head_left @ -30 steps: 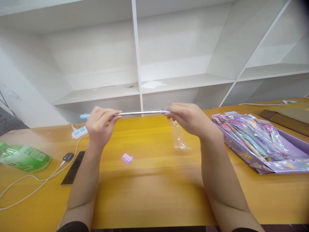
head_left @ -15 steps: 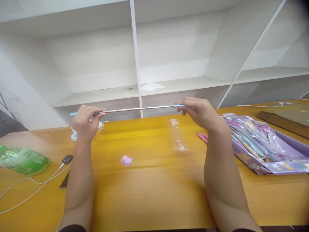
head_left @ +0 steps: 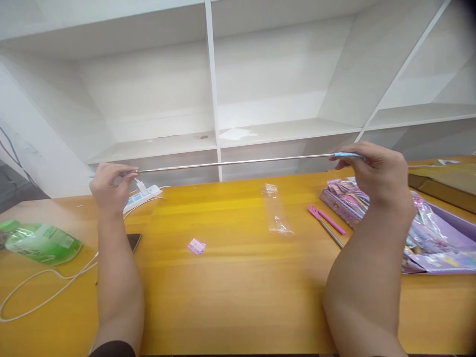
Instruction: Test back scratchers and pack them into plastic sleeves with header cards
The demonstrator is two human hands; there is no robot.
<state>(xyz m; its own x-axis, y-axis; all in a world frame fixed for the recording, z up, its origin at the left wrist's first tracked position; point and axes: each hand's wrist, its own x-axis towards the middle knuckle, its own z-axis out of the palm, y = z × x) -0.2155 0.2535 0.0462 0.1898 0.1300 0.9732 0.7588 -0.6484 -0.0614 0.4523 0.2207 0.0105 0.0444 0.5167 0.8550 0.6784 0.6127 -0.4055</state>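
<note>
A thin telescopic metal rod (head_left: 238,162) with light blue ends stretches nearly level above the table, in front of the shelves. My left hand (head_left: 111,183) is closed on its left part, thumb and fingers pinching it where the metal begins. A bit of blue shows past that hand on the left. At the other end, my right hand (head_left: 379,171) grips the light blue piece (head_left: 345,155), partly hidden by the fingers. Below lie a clear plastic sleeve (head_left: 275,210) and a small pink-and-white card (head_left: 196,246). Near my right forearm lies a pink tool (head_left: 327,221) with a metal rod.
A purple box (head_left: 439,265) of wrapped items stands at the right, partly behind my right arm. On the left are a green bottle (head_left: 44,244), white cables, a dark phone (head_left: 134,241) and a power strip (head_left: 143,197). White shelves (head_left: 159,144) rise behind the table.
My hands have moved apart, the right one far to the right and the left one slightly left. The bare metal between them has become much longer.
</note>
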